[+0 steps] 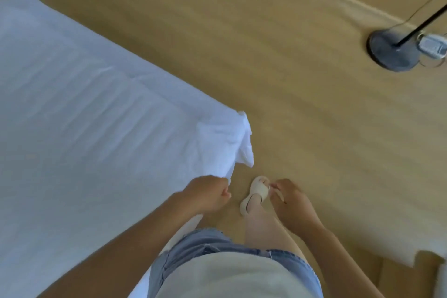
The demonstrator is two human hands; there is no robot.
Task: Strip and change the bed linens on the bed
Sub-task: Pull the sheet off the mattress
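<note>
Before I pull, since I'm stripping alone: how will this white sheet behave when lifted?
Probably floppy: the white sheet bunches and droops at the corner. Likely light, as the left hand alone grips its edge.

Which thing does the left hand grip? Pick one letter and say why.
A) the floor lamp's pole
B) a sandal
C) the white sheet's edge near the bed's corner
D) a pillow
C: the left hand is curled on the edge of the white sheet near the bed's corner, while the right hand hangs apart over the floor.
</note>
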